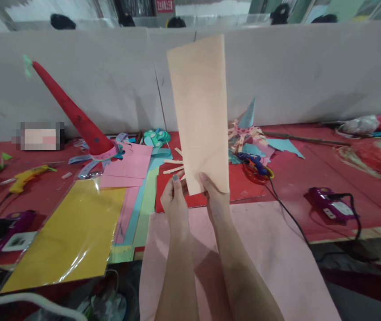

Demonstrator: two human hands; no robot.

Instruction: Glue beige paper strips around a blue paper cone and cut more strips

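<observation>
Two glue guns [26, 179] [254, 163] and two cones [73, 111] [248, 117] flank one cream sheet [201, 111]. Two purple boxes [18, 225] [333, 206] also flank it.

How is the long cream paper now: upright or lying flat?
Upright. The right hand holds the cream paper near its bottom edge, and its top rises above the red table, before the grey partition.

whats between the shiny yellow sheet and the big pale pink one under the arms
In the head view, pink paper, blue paper and green paper lie between the yellow sheet and the pale pink sheet.
</observation>
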